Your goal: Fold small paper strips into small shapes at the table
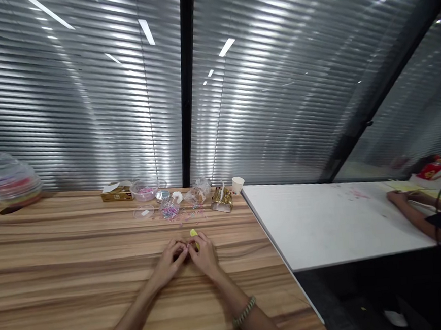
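Note:
My left hand point(172, 259) and my right hand point(205, 256) meet above the wooden table, with thumbs and index fingers pinched and their tips touching or nearly so. A speck of pink shows between the fingertips, too small to name. A small yellow piece point(193, 232), perhaps paper or a strip, sticks out past the fingers of my right hand, partly covered by them. Beyond the hands, loose pink and pastel bits point(186, 217) lie scattered beside an open clear bag point(169, 209) of similar bits.
Along the table's back stand a gold tissue box point(116, 193), a clear bowl point(145, 190), a clear lid point(144, 212), crumpled plastic point(200, 189), a gold packet point(222, 199) and a paper cup point(238, 185). At the right, another person's arm point(419, 215) rests on a white table point(325, 228).

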Action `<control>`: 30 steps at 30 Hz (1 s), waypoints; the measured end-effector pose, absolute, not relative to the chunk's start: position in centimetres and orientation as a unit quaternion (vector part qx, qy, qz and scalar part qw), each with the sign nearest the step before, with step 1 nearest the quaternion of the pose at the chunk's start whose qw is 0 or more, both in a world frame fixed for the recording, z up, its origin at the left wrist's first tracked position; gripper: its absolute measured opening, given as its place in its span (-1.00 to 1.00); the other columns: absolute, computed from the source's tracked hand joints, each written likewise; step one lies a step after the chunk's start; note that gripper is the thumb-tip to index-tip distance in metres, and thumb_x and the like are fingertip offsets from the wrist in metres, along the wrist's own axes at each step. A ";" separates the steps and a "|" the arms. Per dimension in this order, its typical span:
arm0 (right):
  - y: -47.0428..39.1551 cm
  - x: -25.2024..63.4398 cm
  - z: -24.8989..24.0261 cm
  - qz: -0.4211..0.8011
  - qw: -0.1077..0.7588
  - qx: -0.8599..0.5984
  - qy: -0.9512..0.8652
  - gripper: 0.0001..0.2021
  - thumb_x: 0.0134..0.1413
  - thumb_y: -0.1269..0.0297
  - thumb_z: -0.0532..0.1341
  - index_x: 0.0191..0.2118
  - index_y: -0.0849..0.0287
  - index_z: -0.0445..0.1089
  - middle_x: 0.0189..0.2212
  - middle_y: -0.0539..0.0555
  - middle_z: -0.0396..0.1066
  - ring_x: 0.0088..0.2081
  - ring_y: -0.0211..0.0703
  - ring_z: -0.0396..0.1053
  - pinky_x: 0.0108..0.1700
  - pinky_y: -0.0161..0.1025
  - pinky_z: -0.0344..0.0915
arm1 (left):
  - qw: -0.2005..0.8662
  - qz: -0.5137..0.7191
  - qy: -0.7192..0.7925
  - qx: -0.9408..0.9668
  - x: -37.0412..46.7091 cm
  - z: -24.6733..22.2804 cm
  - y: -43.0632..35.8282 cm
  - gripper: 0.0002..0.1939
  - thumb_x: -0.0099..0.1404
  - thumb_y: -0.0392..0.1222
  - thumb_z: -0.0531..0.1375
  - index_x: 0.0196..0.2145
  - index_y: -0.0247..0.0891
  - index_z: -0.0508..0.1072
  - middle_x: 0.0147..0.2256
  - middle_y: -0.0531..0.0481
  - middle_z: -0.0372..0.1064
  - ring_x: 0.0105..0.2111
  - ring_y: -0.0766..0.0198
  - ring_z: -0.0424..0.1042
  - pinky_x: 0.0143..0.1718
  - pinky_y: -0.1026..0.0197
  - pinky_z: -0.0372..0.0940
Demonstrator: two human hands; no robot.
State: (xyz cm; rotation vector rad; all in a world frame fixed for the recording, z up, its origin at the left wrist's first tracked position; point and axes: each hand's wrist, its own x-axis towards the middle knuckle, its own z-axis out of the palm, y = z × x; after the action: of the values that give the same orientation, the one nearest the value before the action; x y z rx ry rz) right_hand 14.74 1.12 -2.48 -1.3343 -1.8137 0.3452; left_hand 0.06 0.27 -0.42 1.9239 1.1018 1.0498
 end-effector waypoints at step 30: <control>1.4 13.7 -3.0 0.215 0.514 -0.466 -0.687 -0.93 -0.01 0.36 0.17 -0.39 0.19 0.39 -0.42 0.04 0.35 -0.32 -0.19 0.31 -0.25 -0.30 0.21 | 0.519 0.540 0.473 0.465 -0.4 -2.1 1.2 -0.62 -0.08 -0.06 0.27 -0.28 -0.29 0.59 -0.55 -0.06 0.48 -0.61 0.35 0.19 -0.57 0.31 0.08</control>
State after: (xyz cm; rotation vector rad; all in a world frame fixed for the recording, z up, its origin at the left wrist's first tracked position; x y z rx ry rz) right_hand 13.69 1.35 -2.99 -1.1203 -1.6525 0.5180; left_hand -0.36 1.20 -2.11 1.1152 1.1338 1.2949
